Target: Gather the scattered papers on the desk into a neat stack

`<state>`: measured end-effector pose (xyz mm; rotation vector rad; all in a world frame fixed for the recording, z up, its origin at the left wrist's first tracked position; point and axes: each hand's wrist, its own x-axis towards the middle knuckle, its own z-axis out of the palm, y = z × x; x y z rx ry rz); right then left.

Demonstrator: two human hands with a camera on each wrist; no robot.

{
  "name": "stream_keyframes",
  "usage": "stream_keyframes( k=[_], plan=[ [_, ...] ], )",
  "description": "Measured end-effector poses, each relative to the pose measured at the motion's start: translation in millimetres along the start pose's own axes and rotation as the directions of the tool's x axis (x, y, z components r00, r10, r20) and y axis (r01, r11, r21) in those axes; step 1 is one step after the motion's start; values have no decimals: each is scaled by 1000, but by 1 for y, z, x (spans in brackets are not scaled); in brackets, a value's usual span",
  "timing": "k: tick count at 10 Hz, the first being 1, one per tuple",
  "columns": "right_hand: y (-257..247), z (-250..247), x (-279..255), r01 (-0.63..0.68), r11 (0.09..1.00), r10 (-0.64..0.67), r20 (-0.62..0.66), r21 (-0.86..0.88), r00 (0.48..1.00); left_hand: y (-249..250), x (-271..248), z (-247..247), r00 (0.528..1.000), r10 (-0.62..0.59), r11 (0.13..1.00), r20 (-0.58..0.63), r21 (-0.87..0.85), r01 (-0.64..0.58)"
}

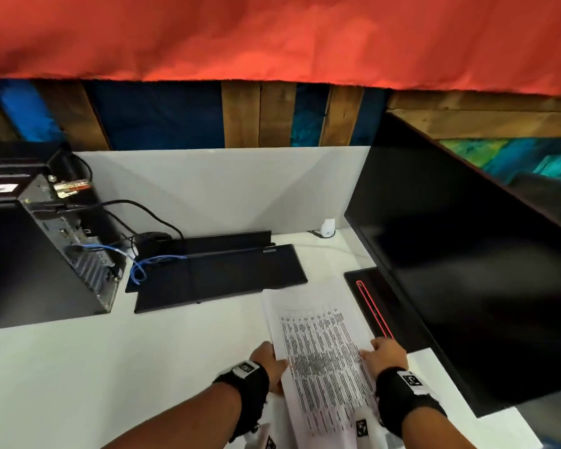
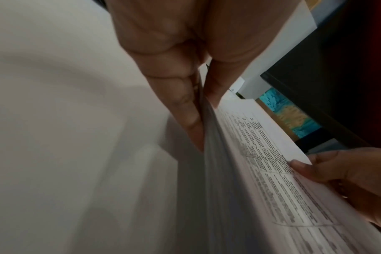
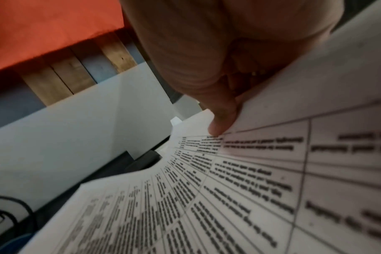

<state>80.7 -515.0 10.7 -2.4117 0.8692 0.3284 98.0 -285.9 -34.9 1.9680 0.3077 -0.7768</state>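
Note:
A stack of white papers point(image 1: 321, 358) printed with dense tables is held between both hands above the white desk point(image 1: 143, 367). My left hand point(image 1: 269, 364) pinches the stack's left edge, thumb on top and fingers beneath, as the left wrist view shows with the papers point(image 2: 261, 163) edge-on. My right hand point(image 1: 386, 354) grips the right edge, its thumb point(image 3: 222, 118) pressed on the printed top sheet point(image 3: 207, 197). The right hand point(image 2: 342, 180) also shows in the left wrist view at the far side of the stack. The lower sheets are hidden under the top one.
A black keyboard point(image 1: 217, 277) lies flat behind the papers. A black computer tower point(image 1: 42, 247) with cables stands at the left. A large black monitor point(image 1: 467, 270) fills the right, its base point(image 1: 379, 306) beside the papers. A white partition point(image 1: 208, 189) backs the desk.

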Motion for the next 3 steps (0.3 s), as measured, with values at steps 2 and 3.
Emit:
stream_keyframes(
  k=[2, 3],
  plan=[
    [16, 8, 13, -32, 998, 35, 51, -61, 998, -9, 2, 7, 1000, -10, 998, -14, -59, 9],
    [22, 15, 18, -27, 989, 34, 50, -143, 998, -11, -2, -5, 998, -56, 960, -27, -277, 46]
  ],
)
